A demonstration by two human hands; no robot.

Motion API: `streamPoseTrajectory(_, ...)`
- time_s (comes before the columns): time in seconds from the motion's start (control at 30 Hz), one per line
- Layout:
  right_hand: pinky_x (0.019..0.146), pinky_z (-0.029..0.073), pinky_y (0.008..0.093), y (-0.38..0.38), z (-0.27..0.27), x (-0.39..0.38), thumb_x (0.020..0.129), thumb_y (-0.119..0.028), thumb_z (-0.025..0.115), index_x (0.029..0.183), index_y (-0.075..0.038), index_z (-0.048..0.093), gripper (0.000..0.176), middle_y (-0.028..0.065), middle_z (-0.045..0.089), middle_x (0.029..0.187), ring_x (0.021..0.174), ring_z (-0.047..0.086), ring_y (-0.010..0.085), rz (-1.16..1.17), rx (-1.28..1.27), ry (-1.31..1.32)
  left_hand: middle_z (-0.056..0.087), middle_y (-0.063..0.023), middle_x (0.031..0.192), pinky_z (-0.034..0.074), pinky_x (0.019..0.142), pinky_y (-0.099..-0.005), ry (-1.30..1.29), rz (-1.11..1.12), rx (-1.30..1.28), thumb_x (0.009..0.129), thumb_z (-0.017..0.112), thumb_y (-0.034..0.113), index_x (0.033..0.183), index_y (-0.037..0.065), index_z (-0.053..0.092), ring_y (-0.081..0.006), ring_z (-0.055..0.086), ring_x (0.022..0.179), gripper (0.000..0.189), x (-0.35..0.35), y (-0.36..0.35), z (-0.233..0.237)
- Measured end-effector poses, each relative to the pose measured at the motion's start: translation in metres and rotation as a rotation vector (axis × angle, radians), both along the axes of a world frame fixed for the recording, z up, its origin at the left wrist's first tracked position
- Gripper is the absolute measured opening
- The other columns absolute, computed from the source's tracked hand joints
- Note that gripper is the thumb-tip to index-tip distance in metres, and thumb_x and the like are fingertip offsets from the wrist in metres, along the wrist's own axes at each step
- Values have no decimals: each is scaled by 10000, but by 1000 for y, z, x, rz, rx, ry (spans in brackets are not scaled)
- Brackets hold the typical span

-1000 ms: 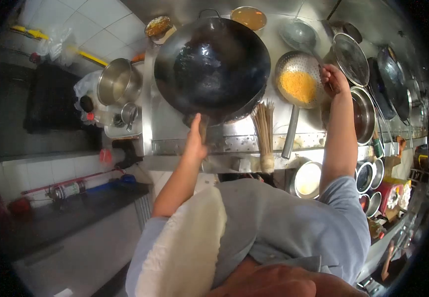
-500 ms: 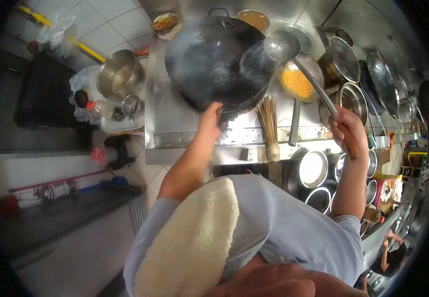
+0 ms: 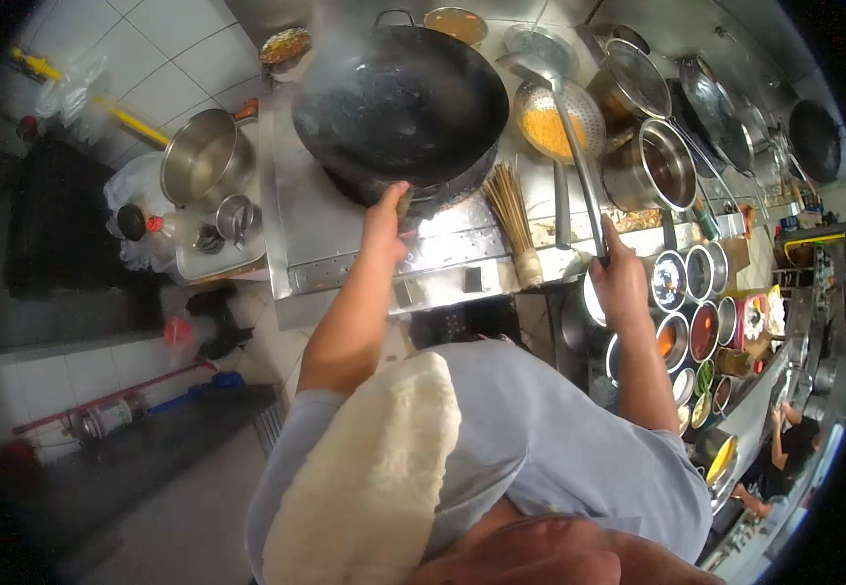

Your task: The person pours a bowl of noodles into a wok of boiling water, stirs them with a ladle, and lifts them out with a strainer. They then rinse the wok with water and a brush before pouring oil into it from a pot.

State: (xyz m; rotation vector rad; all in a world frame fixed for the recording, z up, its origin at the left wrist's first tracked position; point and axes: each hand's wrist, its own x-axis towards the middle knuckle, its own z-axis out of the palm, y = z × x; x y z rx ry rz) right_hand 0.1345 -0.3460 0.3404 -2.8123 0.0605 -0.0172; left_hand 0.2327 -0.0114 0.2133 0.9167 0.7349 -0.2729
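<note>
A large black wok [image 3: 403, 122] sits on the stove, with pale steam rising at its left side. My left hand [image 3: 387, 222] is closed around the wok's near handle. In my right hand [image 3: 622, 277] is the long handle of a metal ladle [image 3: 581, 171], gripped near its end. The ladle's head reaches over the area right of the wok, beside a perforated strainer [image 3: 587, 115] with orange-yellow food [image 3: 547, 132] in it. Between the wok and my right hand lies a bamboo wok brush [image 3: 511, 210], its bristles pointing away from me.
Left of the stove are a steel pot [image 3: 203, 161], a small steel cup [image 3: 237, 216] and a red-capped bottle [image 3: 171, 229]. More pots [image 3: 667, 161] and several bowls of ingredients [image 3: 704, 327] line the right side. A co-worker [image 3: 784, 453] stands at the far right.
My right hand has come down and inward, and the ladle has tilted and moved off the wok's right side. The splash-like blur there is gone. The whole view has shifted slightly.
</note>
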Motion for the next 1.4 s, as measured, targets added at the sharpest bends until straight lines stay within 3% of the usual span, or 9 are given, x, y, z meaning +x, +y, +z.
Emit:
streamPoseTrajectory(0.33, 653, 518, 416, -26, -2, 59, 827, -91, 560, 1459, -118, 418, 648, 198, 680, 787, 669, 649, 266, -317, 355, 109, 678, -46, 1049, 505, 788, -355, -28, -40, 9, 807, 757, 259, 1138, 91, 646, -187, 639, 940, 388, -51, 27, -9)
streamPoseTrajectory(0.5, 654, 516, 445, -84, -51, 159, 773, -115, 572, 1385, -94, 490, 618, 244, 669, 822, 676, 661, 366, -114, 165, -157, 683, -90, 1070, 517, 845, -352, -94, -199, 449, 782, 760, 201, 1147, 8, 631, -203, 647, 974, 433, -116, 66, -57)
streamPoseTrajectory(0.57, 690, 526, 453, -104, -83, 227, 757, -121, 580, 1284, -54, 557, 532, 255, 670, 806, 706, 671, 390, -110, 140, -99, 676, -155, 1100, 511, 870, -376, 117, -541, 1004, 751, 799, 267, 1187, -9, 599, -261, 657, 986, 554, -137, 77, -66)
streamPoseTrajectory(0.7, 813, 541, 435, -98, -105, 326, 772, -199, 639, 1009, 13, 687, 322, 261, 684, 960, 927, 669, 404, -67, 70, 80, 642, -231, 1118, 502, 866, -449, 215, -342, 1509, 710, 824, 396, 1188, 11, 579, -394, 636, 996, 660, -168, 71, -92)
streamPoseTrajectory(0.73, 534, 511, 429, -106, -130, 355, 775, -124, 596, 897, 83, 630, 243, 213, 651, 682, 555, 659, 311, -44, 188, 95, 642, -231, 1118, 502, 866, -449, 235, -335, 1515, 710, 824, 396, 1188, 11, 579, -394, 636, 996, 660, -166, 65, -80)
streamPoseTrajectory(0.93, 462, 422, 214, -91, -88, 381, 872, -95, 573, 725, -77, 521, 156, 17, 538, 611, 499, 523, 113, -373, 1617, 383, 533, -234, 1306, 434, 986, -460, 286, -472, 1811, 739, 755, 212, 1320, 1, 472, -412, 503, 1207, 680, -173, 65, -91)
streamPoseTrajectory(1.1, 470, 416, 198, -124, -62, 370, 921, -117, 519, 771, -79, 461, 165, -19, 461, 624, 504, 456, 95, -242, 1840, 499, 397, -232, 1433, 331, 1097, -462, 124, -554, 1942, 751, 666, 127, 1436, -10, 353, -431, 375, 1313, 765, -178, 67, -98)
streamPoseTrajectory(1.2, 464, 400, 182, -131, -45, 346, 922, -132, 519, 785, -74, 476, 155, -26, 468, 636, 509, 445, 68, -302, 1873, 493, 445, -221, 1394, 338, 1090, -467, -180, -488, 2040, 753, 672, 128, 1371, -5, 442, -421, 396, 1308, 673, -150, 32, -29)
streamPoseTrajectory(1.4, 431, 446, 195, -160, -27, 275, 947, -173, 521, 886, -24, 490, 164, 18, 525, 763, 518, 481, 55, -258, 1869, 548, 621, -178, 1179, 498, 916, -411, -502, -736, 625, 891, 652, 154, 1288, 31, 527, -322, 609, 1117, 434, -85, -126, -26)
